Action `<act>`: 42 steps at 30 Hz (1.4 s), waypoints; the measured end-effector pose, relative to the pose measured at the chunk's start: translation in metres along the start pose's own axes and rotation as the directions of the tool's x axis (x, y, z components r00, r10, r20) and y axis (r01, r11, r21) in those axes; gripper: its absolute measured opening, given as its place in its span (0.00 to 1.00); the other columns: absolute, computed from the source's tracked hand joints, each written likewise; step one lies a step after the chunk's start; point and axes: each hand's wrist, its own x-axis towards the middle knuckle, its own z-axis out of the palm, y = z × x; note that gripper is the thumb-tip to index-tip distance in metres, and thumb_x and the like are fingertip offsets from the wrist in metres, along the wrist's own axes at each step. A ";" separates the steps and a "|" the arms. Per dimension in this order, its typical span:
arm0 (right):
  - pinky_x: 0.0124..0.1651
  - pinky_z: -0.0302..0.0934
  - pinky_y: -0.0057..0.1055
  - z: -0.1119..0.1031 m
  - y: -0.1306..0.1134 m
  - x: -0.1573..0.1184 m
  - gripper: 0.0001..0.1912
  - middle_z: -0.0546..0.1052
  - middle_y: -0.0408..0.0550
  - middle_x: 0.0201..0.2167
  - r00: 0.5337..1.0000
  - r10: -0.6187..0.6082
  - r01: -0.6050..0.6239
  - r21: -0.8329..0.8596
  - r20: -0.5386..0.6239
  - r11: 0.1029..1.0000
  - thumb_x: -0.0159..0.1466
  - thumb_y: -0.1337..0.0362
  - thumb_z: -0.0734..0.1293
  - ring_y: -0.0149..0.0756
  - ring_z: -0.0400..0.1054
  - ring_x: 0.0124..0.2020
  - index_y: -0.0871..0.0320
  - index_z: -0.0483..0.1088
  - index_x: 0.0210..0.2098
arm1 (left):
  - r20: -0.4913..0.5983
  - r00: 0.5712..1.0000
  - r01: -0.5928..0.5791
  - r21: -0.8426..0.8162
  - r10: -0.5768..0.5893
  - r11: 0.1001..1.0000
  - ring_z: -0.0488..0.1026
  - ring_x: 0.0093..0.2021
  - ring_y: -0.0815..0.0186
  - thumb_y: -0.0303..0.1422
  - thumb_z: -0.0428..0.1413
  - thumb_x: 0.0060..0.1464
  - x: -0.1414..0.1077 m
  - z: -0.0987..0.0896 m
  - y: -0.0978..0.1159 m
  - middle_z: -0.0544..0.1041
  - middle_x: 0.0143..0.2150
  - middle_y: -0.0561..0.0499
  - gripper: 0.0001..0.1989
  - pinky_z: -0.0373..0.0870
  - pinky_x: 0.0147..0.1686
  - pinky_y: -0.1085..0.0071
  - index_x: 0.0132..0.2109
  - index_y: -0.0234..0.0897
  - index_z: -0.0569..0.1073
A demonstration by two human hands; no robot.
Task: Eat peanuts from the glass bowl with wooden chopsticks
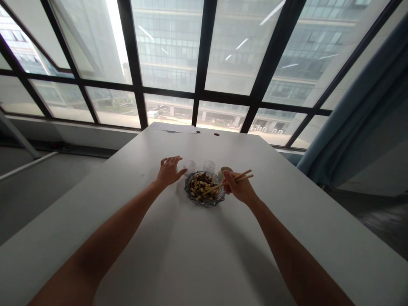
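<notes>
The right hand (237, 187) grips a pair of chopsticks (218, 186), their tips reaching leftward from it into a glass bowl (204, 203). The bowl sits between the two hands, on the white table (191, 259), and holds nuts (196, 185) mixed with darker bits. The left hand (168, 171) is empty, fingers spread, with one clear cup (189, 165) just beside its thumb; whether they touch is hard to tell. A second clear cup (209, 165) stands farther right of that hand, while a greenish cup (220, 173) is partly hidden behind the right hand. Paper (180, 128) lies well beyond both hands.
</notes>
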 end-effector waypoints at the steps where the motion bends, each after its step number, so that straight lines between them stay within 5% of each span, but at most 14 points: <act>1: 0.14 0.57 0.25 0.005 0.005 0.000 0.33 0.71 0.44 0.12 1.000 -0.007 0.007 0.028 -0.014 1.000 0.60 0.33 0.63 0.30 0.64 0.12 0.57 0.70 0.20 | -0.049 0.999 0.017 0.004 -0.017 1.000 0.64 0.65 0.50 0.45 0.58 0.57 -0.009 -0.004 -0.003 0.69 0.64 0.41 0.25 0.49 0.66 0.52 0.59 0.41 0.69; 6: 0.16 0.62 0.28 0.012 0.022 -0.004 0.31 0.73 0.45 0.15 0.985 -0.033 0.053 0.116 -0.168 0.992 0.61 0.34 0.63 0.33 0.66 0.14 0.56 0.72 0.23 | -0.182 0.965 0.182 -0.047 -0.188 0.982 0.57 0.69 0.48 0.46 0.61 0.53 -0.036 -0.006 -0.022 0.62 0.68 0.37 0.33 0.54 0.66 0.50 0.62 0.39 0.63; 11: 0.14 0.61 0.27 -0.005 0.018 -0.014 0.34 0.73 0.46 0.13 0.950 0.026 0.034 0.185 -0.313 0.982 0.61 0.32 0.61 0.32 0.65 0.12 0.57 0.72 0.22 | -0.160 0.942 0.256 -0.220 -0.294 0.941 0.59 0.68 0.47 0.48 0.63 0.51 -0.038 0.013 -0.031 0.64 0.66 0.33 0.41 0.58 0.65 0.50 0.65 0.34 0.58; 16: 0.09 0.55 0.26 -0.012 0.015 -0.025 0.33 0.70 0.46 0.09 0.992 0.107 -0.094 0.184 -0.064 0.978 0.58 0.33 0.65 0.30 0.61 0.08 0.58 0.72 0.19 | -0.071 0.920 0.346 -0.315 -0.385 0.884 0.64 0.65 0.47 0.48 0.64 0.49 -0.041 0.024 -0.034 0.65 0.66 0.33 0.44 0.62 0.63 0.51 0.66 0.35 0.56; 19: 0.13 0.61 0.27 -0.003 0.020 -0.028 0.29 0.74 0.47 0.13 0.993 0.112 -0.117 0.186 0.034 0.976 0.57 0.36 0.69 0.33 0.65 0.11 0.58 0.74 0.22 | -0.054 0.912 0.367 -0.334 -0.407 0.868 0.66 0.64 0.48 0.45 0.63 0.50 -0.043 0.026 -0.036 0.66 0.65 0.34 0.42 0.63 0.62 0.52 0.67 0.35 0.56; 24: 0.19 0.68 0.31 0.007 0.031 -0.030 0.27 0.78 0.49 0.17 0.996 0.058 -0.046 0.168 -0.066 0.985 0.58 0.38 0.69 0.37 0.72 0.17 0.58 0.76 0.26 | -0.031 0.895 0.414 -0.320 -0.446 0.852 0.65 0.66 0.48 0.45 0.62 0.51 -0.042 0.023 -0.036 0.65 0.66 0.33 0.42 0.62 0.64 0.54 0.67 0.33 0.58; 32: 0.22 0.69 0.30 -0.008 0.026 -0.026 0.24 0.79 0.49 0.19 0.977 0.085 -0.058 0.138 -0.197 0.989 0.56 0.42 0.73 0.36 0.72 0.18 0.58 0.74 0.23 | 0.026 0.901 0.421 -0.284 -0.432 0.861 0.69 0.62 0.50 0.47 0.63 0.48 -0.041 0.014 -0.033 0.70 0.63 0.35 0.42 0.65 0.61 0.58 0.65 0.33 0.62; 36: 0.19 0.66 0.28 -0.010 0.020 -0.028 0.24 0.77 0.48 0.18 0.985 0.111 -0.096 0.118 -0.133 0.988 0.57 0.43 0.73 0.35 0.71 0.16 0.58 0.72 0.22 | 0.038 0.906 0.412 -0.302 -0.421 0.860 0.72 0.59 0.50 0.49 0.64 0.47 -0.043 0.012 -0.032 0.73 0.60 0.38 0.41 0.68 0.58 0.59 0.64 0.35 0.64; 42: 0.23 0.64 0.27 -0.009 0.017 -0.034 0.23 0.76 0.47 0.18 0.997 -0.061 0.064 -0.073 0.044 0.995 0.66 0.47 0.67 0.32 0.70 0.19 0.57 0.72 0.23 | 0.041 0.922 0.379 -0.317 -0.386 0.870 0.75 0.55 0.52 0.52 0.64 0.45 -0.044 0.012 -0.033 0.76 0.57 0.40 0.42 0.70 0.55 0.59 0.63 0.36 0.66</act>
